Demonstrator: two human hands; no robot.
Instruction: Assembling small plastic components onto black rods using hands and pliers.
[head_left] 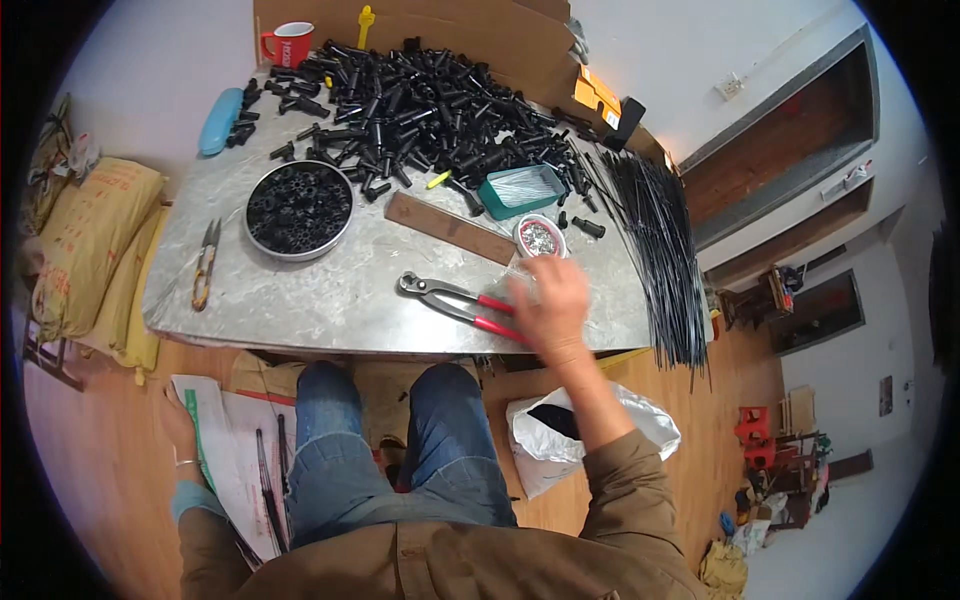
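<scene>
Pincers [455, 293] with red grips lie near the front edge of the grey tabletop [350, 312], their steel head to the left and the grip ends running to the right hand [550, 300]. That hand is blurred, its fingers bent and bunched rather than spread wide; they overlap the grip ends in the view, but whether they touch them or pinch something small cannot be made out. Just beyond its knuckles stands a small white cup [562, 240] of shiny bits, and a flat brown bar [450, 229] slants away to the left of it. Down at the left, the left hand [180, 430] hangs below table height at the edge of a white sack [232, 440] with a green stripe; its fingers are partly hidden, so their opening and any grip are unclear. Behind the cup sits a teal tray [512, 211] of thin pale strips, with a heap of black fittings [420, 110] past it. A round metal bowl [297, 257] full of black ribbed pieces is on the left, scissors [201, 285] beside it, and long black strips [655, 250] overhang the right side.
</scene>
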